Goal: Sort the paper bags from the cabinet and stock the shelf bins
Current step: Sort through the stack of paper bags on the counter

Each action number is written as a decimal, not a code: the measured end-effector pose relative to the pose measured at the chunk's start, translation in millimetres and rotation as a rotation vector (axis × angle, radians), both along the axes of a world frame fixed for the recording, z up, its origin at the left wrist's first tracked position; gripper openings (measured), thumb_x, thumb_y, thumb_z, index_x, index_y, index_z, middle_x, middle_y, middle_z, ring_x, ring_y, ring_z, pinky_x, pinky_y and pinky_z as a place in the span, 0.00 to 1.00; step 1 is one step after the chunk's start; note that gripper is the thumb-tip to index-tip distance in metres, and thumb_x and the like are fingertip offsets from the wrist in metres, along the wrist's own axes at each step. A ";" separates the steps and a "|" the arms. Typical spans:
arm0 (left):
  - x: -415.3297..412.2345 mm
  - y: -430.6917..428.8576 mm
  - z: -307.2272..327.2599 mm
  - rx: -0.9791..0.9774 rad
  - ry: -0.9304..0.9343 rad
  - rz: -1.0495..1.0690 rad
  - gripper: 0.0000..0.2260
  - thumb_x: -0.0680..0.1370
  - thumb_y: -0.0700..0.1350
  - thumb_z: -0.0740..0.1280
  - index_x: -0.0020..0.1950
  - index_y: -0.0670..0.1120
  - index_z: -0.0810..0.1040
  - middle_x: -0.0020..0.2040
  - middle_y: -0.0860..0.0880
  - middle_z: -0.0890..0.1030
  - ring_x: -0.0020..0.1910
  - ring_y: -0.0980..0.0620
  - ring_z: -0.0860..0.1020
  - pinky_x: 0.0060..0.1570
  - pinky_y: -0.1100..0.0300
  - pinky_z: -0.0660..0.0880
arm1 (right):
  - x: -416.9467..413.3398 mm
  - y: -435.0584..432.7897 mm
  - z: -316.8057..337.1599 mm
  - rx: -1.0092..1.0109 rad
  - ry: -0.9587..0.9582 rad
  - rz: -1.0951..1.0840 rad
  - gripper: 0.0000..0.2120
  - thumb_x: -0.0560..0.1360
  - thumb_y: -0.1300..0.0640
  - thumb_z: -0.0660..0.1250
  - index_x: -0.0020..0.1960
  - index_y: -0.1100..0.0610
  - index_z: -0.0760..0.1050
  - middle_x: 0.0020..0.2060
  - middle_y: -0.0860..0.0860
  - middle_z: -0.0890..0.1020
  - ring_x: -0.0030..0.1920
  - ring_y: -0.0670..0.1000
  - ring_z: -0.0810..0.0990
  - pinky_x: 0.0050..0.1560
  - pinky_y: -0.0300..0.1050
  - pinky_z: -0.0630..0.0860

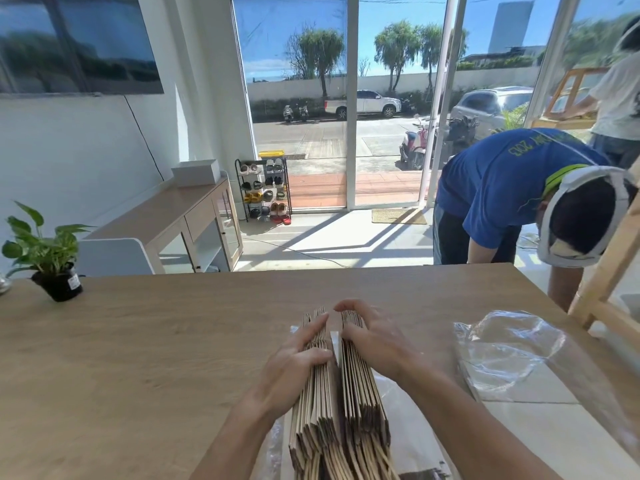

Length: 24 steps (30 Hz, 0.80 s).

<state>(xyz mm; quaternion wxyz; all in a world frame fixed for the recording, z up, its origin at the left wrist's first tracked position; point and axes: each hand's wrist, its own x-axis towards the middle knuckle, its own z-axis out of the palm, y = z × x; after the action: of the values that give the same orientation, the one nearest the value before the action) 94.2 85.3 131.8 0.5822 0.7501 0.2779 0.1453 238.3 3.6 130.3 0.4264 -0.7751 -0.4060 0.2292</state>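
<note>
1. Nearest us, the paper bags (341, 403) stand on edge on the table (138, 348), just right of centre, handles toward us, parted into two bundles with a narrow gap between.
2. Our left hand (298, 358) lies along the left bundle, grip clamped on it with fingers flat down its outer side; we judge this keeps the thin bags from fanning over.
3. Our right hand (374, 341) curls over the right bundle, grip clamped on its top edges, likely to pull that share away and count it off.
4. Right of the bags lies loose plastic wrap (502, 358), probably their packaging.
5. At the far left of the table stands a potted plant (52, 258), well apart.
6. Beyond the far edge a person in blue (502, 188) bends down; no shelf bins show, so we judge sorting is early.
</note>
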 end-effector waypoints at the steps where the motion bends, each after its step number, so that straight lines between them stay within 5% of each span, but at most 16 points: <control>1: 0.2 -0.4 0.1 0.001 0.002 -0.003 0.29 0.68 0.53 0.63 0.70 0.64 0.68 0.72 0.61 0.68 0.70 0.62 0.65 0.70 0.59 0.59 | -0.9 0.2 -0.1 0.011 0.000 0.010 0.12 0.76 0.56 0.60 0.49 0.39 0.74 0.58 0.48 0.72 0.58 0.47 0.70 0.56 0.42 0.65; 5: 0.6 -2.2 0.4 0.002 0.018 -0.007 0.29 0.69 0.54 0.62 0.72 0.63 0.67 0.73 0.61 0.67 0.71 0.61 0.64 0.72 0.56 0.59 | -0.6 1.4 -2.3 -0.002 -0.019 0.001 0.09 0.74 0.55 0.62 0.38 0.43 0.76 0.57 0.50 0.75 0.57 0.47 0.73 0.56 0.43 0.68; 15: 0.8 -4.6 1.2 -0.017 0.012 -0.008 0.30 0.69 0.53 0.61 0.72 0.63 0.67 0.74 0.60 0.67 0.72 0.60 0.64 0.75 0.50 0.58 | -0.4 -3.5 1.0 -0.028 -0.053 -0.001 0.02 0.74 0.51 0.66 0.42 0.46 0.74 0.57 0.49 0.73 0.56 0.46 0.68 0.53 0.41 0.62; 19: 1.1 -3.2 -1.5 -0.011 -0.002 -0.001 0.29 0.70 0.51 0.61 0.72 0.62 0.68 0.73 0.60 0.68 0.70 0.61 0.64 0.69 0.59 0.60 | -1.1 -4.8 -0.2 -0.003 -0.011 -0.017 0.06 0.76 0.55 0.61 0.45 0.43 0.72 0.58 0.49 0.73 0.56 0.48 0.69 0.49 0.41 0.64; 22: 1.5 -2.2 -2.9 0.000 -0.011 -0.004 0.27 0.72 0.49 0.62 0.72 0.60 0.67 0.73 0.59 0.68 0.70 0.62 0.64 0.67 0.62 0.59 | -1.2 -5.5 1.0 0.003 -0.017 -0.002 0.11 0.77 0.56 0.59 0.50 0.40 0.74 0.60 0.48 0.72 0.60 0.46 0.69 0.55 0.41 0.63; 24: 1.4 -2.2 -3.8 0.010 -0.008 -0.006 0.27 0.74 0.48 0.63 0.73 0.60 0.67 0.73 0.59 0.67 0.70 0.62 0.64 0.67 0.62 0.59 | -1.4 -5.9 1.9 -0.011 -0.021 0.002 0.11 0.76 0.56 0.60 0.45 0.41 0.76 0.59 0.49 0.72 0.61 0.47 0.69 0.56 0.41 0.63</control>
<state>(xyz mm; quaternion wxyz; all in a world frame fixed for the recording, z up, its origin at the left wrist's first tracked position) 95.7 83.1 128.0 0.5799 0.7534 0.2726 0.1477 236.9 -2.3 132.2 0.4175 -0.7794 -0.4100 0.2237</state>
